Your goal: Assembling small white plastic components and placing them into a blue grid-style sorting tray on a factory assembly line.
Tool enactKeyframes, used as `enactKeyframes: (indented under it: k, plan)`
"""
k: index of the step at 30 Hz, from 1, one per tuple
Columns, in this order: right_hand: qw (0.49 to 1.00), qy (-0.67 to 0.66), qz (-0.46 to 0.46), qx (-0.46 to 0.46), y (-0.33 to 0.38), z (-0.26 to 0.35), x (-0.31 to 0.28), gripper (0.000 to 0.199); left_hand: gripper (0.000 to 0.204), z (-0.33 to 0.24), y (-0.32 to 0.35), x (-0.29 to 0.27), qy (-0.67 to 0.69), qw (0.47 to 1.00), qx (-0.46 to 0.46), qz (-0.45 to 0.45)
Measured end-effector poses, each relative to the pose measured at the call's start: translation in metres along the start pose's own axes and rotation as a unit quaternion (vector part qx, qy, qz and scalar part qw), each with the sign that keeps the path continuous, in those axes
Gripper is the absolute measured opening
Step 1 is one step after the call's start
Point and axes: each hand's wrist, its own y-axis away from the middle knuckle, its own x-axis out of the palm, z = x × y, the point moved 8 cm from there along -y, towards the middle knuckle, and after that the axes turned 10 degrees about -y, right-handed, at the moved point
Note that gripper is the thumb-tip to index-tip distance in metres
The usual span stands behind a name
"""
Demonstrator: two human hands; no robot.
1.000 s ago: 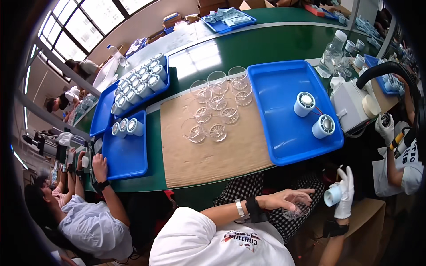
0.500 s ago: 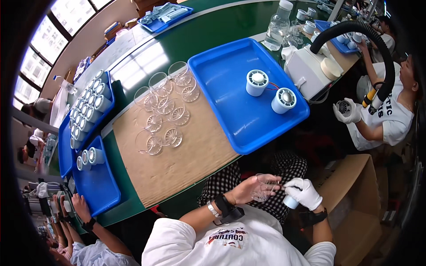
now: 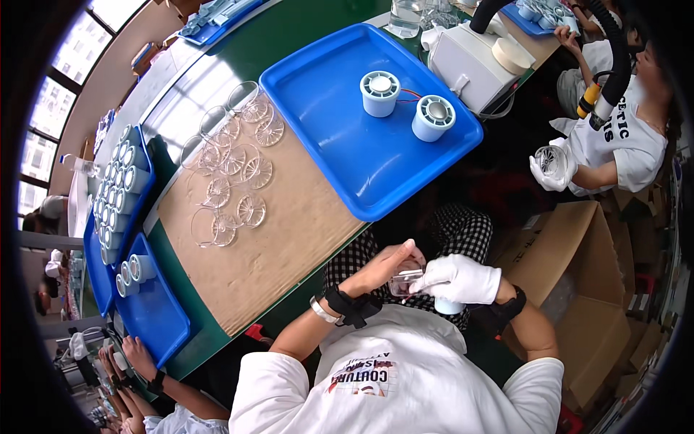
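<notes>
My bare left hand (image 3: 387, 266) is closed around a clear plastic round cover (image 3: 402, 283) in front of my chest. Close beside it, my white-gloved right hand (image 3: 464, 278) keeps a pale blue cylindrical housing (image 3: 448, 307) under its palm. Its fingertips reach to the edge of the clear cover. Most of the housing is hidden by the glove. On the cardboard sheet (image 3: 271, 271) lie several clear covers (image 3: 251, 210) with spoked faces. Two pale blue fan units (image 3: 379, 94), joined by thin wires, stand in the large blue tray (image 3: 340, 159).
Smaller blue trays (image 3: 163, 318) at the left hold several pale blue housings (image 3: 119, 195). A white box machine (image 3: 473, 61) with a black hose stands beyond the large tray. An opened cardboard carton (image 3: 557, 249) is at my right. A gloved co-worker (image 3: 553, 166) holds a clear cover.
My hands have come together, bringing the clear cover against the right glove's fingertips. The whole view has shifted, so the table sits higher and further left.
</notes>
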Motion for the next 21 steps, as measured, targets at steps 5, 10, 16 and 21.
enactKeyframes:
  k: [5,10,16,21]
  plan:
    - [0.864,-0.479,0.008,0.158,0.024,-0.051,0.047,0.014,0.049,0.012,-0.004,-0.002,-0.034,0.999,0.022,-0.033]
    - [0.745,-0.623,-0.108,0.214,0.039,-0.083,0.056,0.017,0.038,-0.051,0.029,0.009,-0.422,0.831,0.322,-0.165]
    - [0.836,-0.524,-0.062,0.152,0.023,-0.071,0.052,0.02,0.031,-0.069,0.027,0.035,-0.617,0.687,0.334,-0.188]
    - [0.922,-0.352,-0.047,0.157,0.015,-0.058,0.021,0.022,0.032,0.009,-0.004,-0.003,-0.376,0.918,-0.105,-0.065]
